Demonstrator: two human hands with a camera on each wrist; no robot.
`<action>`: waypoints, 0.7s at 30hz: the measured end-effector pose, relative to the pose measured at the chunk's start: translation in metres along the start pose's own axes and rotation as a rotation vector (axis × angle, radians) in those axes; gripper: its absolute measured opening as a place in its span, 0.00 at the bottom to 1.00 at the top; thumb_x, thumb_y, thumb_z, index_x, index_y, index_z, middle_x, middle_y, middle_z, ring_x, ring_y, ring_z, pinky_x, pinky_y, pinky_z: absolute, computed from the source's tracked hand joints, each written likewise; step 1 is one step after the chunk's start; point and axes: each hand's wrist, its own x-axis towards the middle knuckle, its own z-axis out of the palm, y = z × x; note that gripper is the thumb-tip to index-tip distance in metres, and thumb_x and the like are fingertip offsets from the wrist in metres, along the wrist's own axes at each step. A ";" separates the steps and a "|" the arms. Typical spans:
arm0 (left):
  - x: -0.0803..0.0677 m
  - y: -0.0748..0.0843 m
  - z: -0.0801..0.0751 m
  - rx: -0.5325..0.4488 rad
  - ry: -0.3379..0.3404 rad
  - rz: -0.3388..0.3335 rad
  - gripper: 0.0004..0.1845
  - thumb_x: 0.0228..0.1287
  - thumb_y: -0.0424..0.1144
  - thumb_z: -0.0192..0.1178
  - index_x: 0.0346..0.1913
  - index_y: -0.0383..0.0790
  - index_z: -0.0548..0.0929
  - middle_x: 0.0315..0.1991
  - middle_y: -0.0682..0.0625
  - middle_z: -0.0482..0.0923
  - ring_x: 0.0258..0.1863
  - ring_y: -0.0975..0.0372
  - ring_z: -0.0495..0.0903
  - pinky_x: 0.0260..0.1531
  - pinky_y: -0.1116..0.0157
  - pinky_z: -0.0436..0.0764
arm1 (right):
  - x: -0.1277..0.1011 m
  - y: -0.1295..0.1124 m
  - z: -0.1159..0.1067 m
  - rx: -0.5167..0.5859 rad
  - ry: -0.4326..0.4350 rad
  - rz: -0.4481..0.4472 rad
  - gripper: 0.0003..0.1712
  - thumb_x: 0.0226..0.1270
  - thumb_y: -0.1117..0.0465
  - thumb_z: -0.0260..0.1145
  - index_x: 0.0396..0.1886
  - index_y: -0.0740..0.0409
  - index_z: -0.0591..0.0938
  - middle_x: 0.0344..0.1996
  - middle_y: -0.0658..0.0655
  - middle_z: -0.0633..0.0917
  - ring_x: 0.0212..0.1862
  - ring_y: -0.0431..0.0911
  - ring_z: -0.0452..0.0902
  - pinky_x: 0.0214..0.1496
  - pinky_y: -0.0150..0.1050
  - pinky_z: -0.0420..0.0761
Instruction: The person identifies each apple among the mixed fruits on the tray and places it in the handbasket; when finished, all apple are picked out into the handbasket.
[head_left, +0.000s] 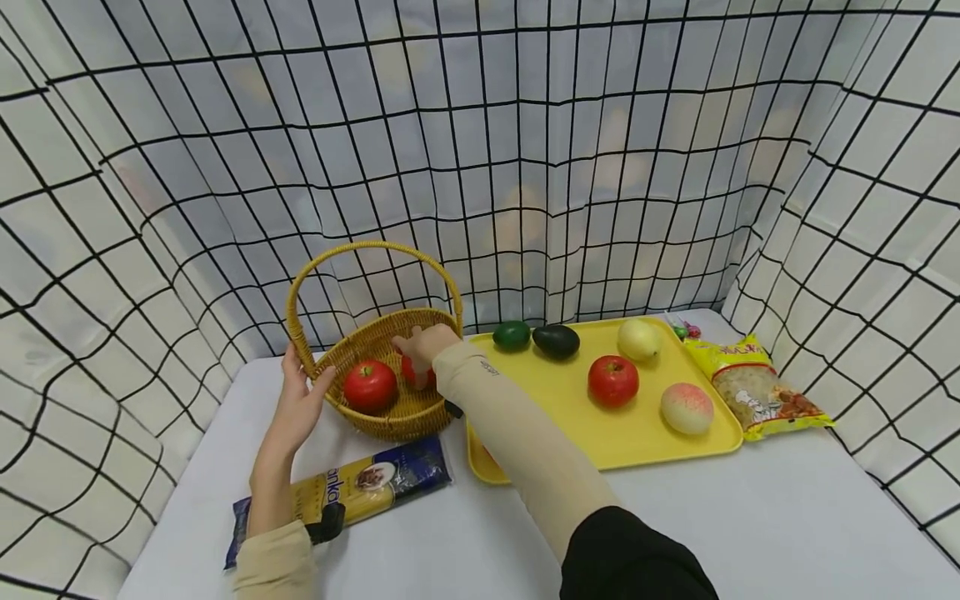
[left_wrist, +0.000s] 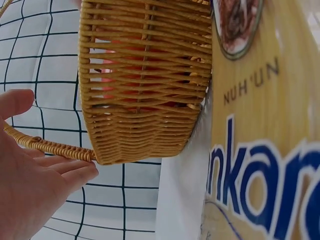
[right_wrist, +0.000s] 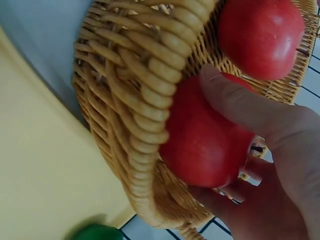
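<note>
A wicker basket (head_left: 393, 429) with a tall handle stands tilted on the white table in the head view. One red apple (head_left: 370, 387) lies inside it on the left. My right hand (head_left: 429, 346) reaches over the basket's right rim and holds a second red apple (right_wrist: 207, 135) inside, thumb on one side and fingers on the other. At the opposite side, my left hand (left_wrist: 37, 185) touches the base of the handle with nearly straight fingers, the thumb standing apart. Below the basket lies a long yellow-and-blue packet (head_left: 375, 487), partly hidden by my left forearm.
Right of the basket, a yellow tray (head_left: 540, 417) bears a green avocado (head_left: 512, 335), a darker avocado (head_left: 556, 341), an apple (head_left: 613, 382), a pale yellow fruit (head_left: 638, 340) and a peach (head_left: 687, 408). A yellow snack bag (head_left: 765, 392) overlaps its right edge. Black netting (head_left: 517, 158) surrounds the table.
</note>
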 end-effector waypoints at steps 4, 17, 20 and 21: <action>0.000 0.002 -0.002 0.014 0.003 -0.009 0.49 0.82 0.49 0.46 0.79 0.46 0.16 0.83 0.38 0.18 0.83 0.38 0.26 0.78 0.32 0.37 | 0.004 0.000 0.004 0.012 0.047 -0.025 0.50 0.66 0.46 0.73 0.82 0.31 0.56 0.83 0.53 0.58 0.77 0.53 0.66 0.71 0.41 0.77; -0.005 0.005 -0.003 0.031 -0.008 -0.061 0.49 0.82 0.51 0.45 0.79 0.46 0.16 0.83 0.38 0.18 0.83 0.37 0.28 0.78 0.32 0.39 | 0.017 0.006 0.015 0.038 0.067 -0.082 0.51 0.63 0.39 0.73 0.82 0.32 0.58 0.83 0.53 0.57 0.83 0.53 0.56 0.77 0.47 0.72; -0.004 0.006 -0.003 0.025 -0.008 -0.062 0.49 0.83 0.51 0.45 0.79 0.46 0.16 0.83 0.38 0.18 0.83 0.37 0.28 0.78 0.32 0.39 | 0.017 0.009 0.015 0.049 0.055 -0.085 0.52 0.65 0.38 0.71 0.83 0.32 0.55 0.84 0.52 0.55 0.84 0.53 0.52 0.79 0.48 0.68; -0.004 0.005 -0.003 0.026 -0.007 -0.062 0.49 0.83 0.51 0.45 0.79 0.46 0.16 0.83 0.38 0.18 0.83 0.37 0.28 0.78 0.32 0.39 | 0.017 0.010 0.015 0.046 0.053 -0.091 0.52 0.66 0.38 0.70 0.83 0.32 0.54 0.84 0.52 0.54 0.85 0.52 0.51 0.79 0.48 0.68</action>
